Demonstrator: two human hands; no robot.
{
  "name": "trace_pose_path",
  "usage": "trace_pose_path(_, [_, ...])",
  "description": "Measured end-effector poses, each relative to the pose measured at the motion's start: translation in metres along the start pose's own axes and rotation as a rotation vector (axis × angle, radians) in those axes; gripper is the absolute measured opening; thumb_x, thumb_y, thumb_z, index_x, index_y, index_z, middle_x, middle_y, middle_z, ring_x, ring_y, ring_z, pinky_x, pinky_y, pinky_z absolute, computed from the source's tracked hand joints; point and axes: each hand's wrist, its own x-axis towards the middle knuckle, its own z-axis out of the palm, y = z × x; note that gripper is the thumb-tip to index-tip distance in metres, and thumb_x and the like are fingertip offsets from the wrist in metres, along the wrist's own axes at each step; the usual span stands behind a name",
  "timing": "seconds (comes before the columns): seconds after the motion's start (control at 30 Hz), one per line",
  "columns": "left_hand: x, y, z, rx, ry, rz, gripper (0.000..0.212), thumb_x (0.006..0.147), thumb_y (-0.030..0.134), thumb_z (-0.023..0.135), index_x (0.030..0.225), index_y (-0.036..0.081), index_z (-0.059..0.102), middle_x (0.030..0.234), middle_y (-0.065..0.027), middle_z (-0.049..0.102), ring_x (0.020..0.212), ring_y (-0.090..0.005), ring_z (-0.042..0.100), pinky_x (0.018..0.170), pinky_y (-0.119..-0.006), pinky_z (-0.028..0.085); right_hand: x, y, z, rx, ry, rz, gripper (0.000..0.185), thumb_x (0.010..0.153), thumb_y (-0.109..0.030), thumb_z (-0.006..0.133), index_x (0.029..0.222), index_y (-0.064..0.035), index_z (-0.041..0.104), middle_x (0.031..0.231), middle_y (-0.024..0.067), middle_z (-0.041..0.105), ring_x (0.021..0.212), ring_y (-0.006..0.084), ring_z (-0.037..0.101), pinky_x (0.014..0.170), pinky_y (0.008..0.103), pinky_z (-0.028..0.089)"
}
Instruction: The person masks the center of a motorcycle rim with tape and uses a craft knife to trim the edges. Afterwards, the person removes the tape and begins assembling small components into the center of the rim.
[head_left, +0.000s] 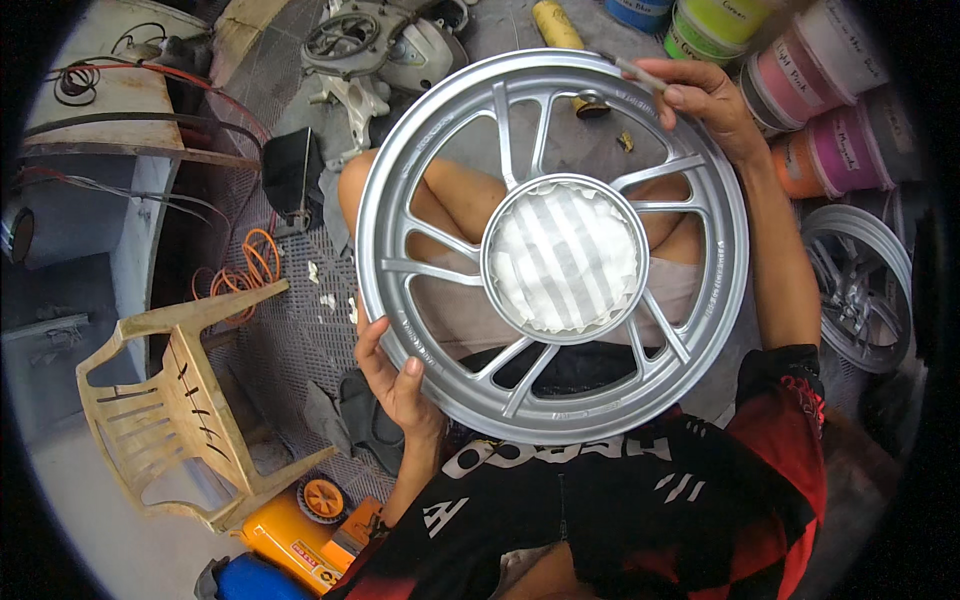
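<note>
A silver-painted motorcycle alloy wheel (551, 405) is held over my crossed legs, its face turned up to me. White masking tape (566, 259) covers its hub in overlapping strips with ragged edges. My left hand (401, 386) grips the lower left of the rim, thumb on the near face and fingers at the outer edge. At the upper right of the rim, my right hand (701, 105) pinches a slim pen-like tool (641, 76) with a dark tip lying against the rim's edge. Whether that tool is a brush I cannot tell.
Several paint buckets (799, 82) stand at upper right, above another alloy wheel (859, 289). Engine casings (382, 45) and a yellow cylinder (559, 26) lie ahead. To the left are a tipped plastic chair (202, 405), an orange hose (244, 274) and a yellow air compressor (289, 536).
</note>
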Motion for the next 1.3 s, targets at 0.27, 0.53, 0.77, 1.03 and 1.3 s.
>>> trace_pose_path(0.27, [0.03, -0.006, -0.014, 0.187, -0.102, -0.077, 0.075, 0.089, 0.017, 0.068, 0.153, 0.003, 0.031, 0.151, -0.024, 0.044, 0.138, -0.0314, 0.046, 0.117, -0.043, 0.034, -0.009, -0.04, 0.045, -1.007, -0.479, -0.454, 0.039, 0.072, -0.008, 0.074, 0.111, -0.0103, 0.08, 0.07, -0.0004, 0.055, 0.079, 0.0194, 0.05, 0.074, 0.0346, 0.043])
trace_pose_path(0.53, [0.105, -0.006, 0.003, 0.245, -0.298, -0.116, 0.078, 0.093, 0.001, 0.065, 0.158, 0.001, 0.022, 0.145, -0.0265, 0.052, 0.133, -0.0258, 0.053, 0.112, -0.037, 0.038, -0.015, -0.008, 0.093, -1.036, -0.629, -0.547, 0.038, 0.073, -0.024, 0.071, 0.111, -0.017, 0.077, 0.072, -0.0044, 0.05, 0.077, 0.0188, 0.05, 0.075, 0.0368, 0.039])
trace_pose_path(0.77, [0.109, -0.01, 0.006, 0.301, -0.293, -0.085, 0.076, 0.094, -0.001, 0.063, 0.158, 0.001, 0.022, 0.146, -0.0246, 0.052, 0.133, -0.0243, 0.053, 0.114, -0.035, 0.036, -0.004, 0.001, 0.104, -1.005, -0.697, -0.522, 0.031, 0.075, -0.024, 0.07, 0.104, -0.0148, 0.077, 0.072, -0.0042, 0.053, 0.079, 0.0185, 0.051, 0.074, 0.0359, 0.04])
trace_pose_path(1.03, [0.108, -0.01, 0.008, 0.323, -0.3, -0.081, 0.075, 0.094, -0.001, 0.062, 0.158, -0.001, 0.024, 0.149, -0.0243, 0.049, 0.136, -0.0256, 0.05, 0.116, -0.036, 0.033, 0.003, 0.011, 0.107, -0.99, -0.726, -0.527, 0.028, 0.076, -0.024, 0.069, 0.1, -0.014, 0.077, 0.072, -0.0037, 0.055, 0.08, 0.0184, 0.052, 0.074, 0.0356, 0.04])
trace_pose_path(1.3, [0.109, -0.013, 0.007, 0.281, -0.281, -0.091, 0.076, 0.094, -0.003, 0.062, 0.159, 0.001, 0.022, 0.145, -0.0246, 0.053, 0.132, -0.0234, 0.054, 0.114, -0.035, 0.036, 0.011, 0.012, 0.107, -0.972, -0.756, -0.517, 0.027, 0.078, -0.023, 0.07, 0.102, -0.014, 0.077, 0.072, -0.0033, 0.052, 0.078, 0.0163, 0.055, 0.071, 0.0339, 0.041])
